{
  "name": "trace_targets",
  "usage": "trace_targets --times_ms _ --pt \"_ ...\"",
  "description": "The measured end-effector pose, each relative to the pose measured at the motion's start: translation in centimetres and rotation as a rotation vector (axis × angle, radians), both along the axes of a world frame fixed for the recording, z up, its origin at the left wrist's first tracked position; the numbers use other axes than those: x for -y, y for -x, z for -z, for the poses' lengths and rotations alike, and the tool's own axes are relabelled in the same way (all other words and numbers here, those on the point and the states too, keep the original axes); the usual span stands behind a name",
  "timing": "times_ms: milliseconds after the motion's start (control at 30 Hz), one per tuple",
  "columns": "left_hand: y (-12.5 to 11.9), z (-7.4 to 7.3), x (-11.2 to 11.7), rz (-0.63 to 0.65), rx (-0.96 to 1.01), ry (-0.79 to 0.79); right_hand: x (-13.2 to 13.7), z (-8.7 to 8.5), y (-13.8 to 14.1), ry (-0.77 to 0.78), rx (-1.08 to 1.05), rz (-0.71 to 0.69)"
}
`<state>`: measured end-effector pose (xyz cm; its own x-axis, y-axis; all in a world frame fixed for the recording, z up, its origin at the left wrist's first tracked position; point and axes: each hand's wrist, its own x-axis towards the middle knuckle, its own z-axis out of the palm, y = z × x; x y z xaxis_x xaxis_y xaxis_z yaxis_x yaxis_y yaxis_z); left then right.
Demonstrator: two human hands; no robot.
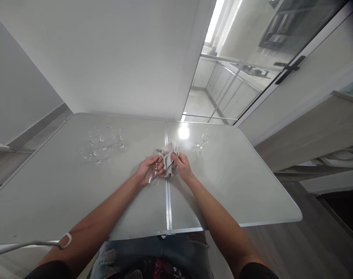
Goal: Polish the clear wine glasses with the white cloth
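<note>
Left grip [145, 167]: yours; fingers curled closed on a glass [150, 177], its bowl tilted toward you, its other end up against the cloth [171, 159]. Right grip [183, 166]: yours; pinching the cloth, thumb on top.

Cloth: pale, bunched, between your two grips; your left fingertips touch it also.

Glass, position: over the middle of the desk [246, 174], just left of the metal seam [168, 209]. Contact with the surface: cannot be told.

Hazard: your left fingers slipping on smooth glass could drop it onto the desk; a hard twist through the cloth could crack it. Set down across the seam, it might rock.

Glasses [104, 148]: several, clear, clustered beyond your left grip; count uncertain. Hazard: faint against the pale top, liable to be knocked by a wide left reach.

Single glass [201, 147]: beyond your right grip, near a glare spot [183, 131] that could mask its outline; a trailing cloth could topple it.

Wall [130, 58]: white, behind.

Door [317, 43]: glazed, far right.
</note>
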<state>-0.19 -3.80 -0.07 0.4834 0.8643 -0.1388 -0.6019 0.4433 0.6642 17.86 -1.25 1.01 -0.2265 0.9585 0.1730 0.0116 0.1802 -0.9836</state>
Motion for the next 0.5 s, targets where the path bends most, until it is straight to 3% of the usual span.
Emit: trace_targets --times_ms 133,200,400,500 --pt "-0.2 0.1 0.2 0.084 -0.061 0.009 0.2 0.1 0.1 0.047 -0.024 -0.08" --pt "-0.3 0.2 0.2 0.065 -0.056 -0.002 0.2 0.0 0.1 0.089 -0.017 -0.097" --pt "0.2 0.3 -0.3 -0.23 0.044 0.032 0.1 -1.4 -0.3 -0.1 0.049 0.13" --pt "0.5 0.3 -0.6 -0.393 0.092 0.038 0.1 -1.9 -0.7 -0.194 0.027 0.068"
